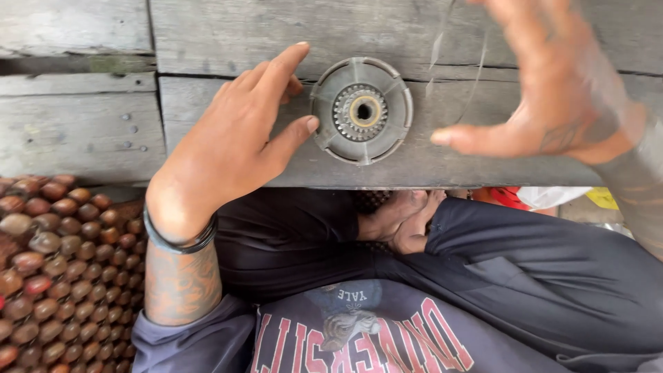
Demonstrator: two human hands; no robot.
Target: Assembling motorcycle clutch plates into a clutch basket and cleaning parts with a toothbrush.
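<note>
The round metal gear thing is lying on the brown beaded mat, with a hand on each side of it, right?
Not quite. The head view shows the gear lying on the grey wooden planks, not the beaded mat. The left hand and right hand are on each side of it.

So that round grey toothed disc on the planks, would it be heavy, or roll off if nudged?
The disc looks like metal with a gear hub, so probably stiff and heavy for its size. Lying flat on the wooden plank, it would likely slide rather than roll. The left hand touches its rim with the thumb; the right hand hovers apart.
</note>
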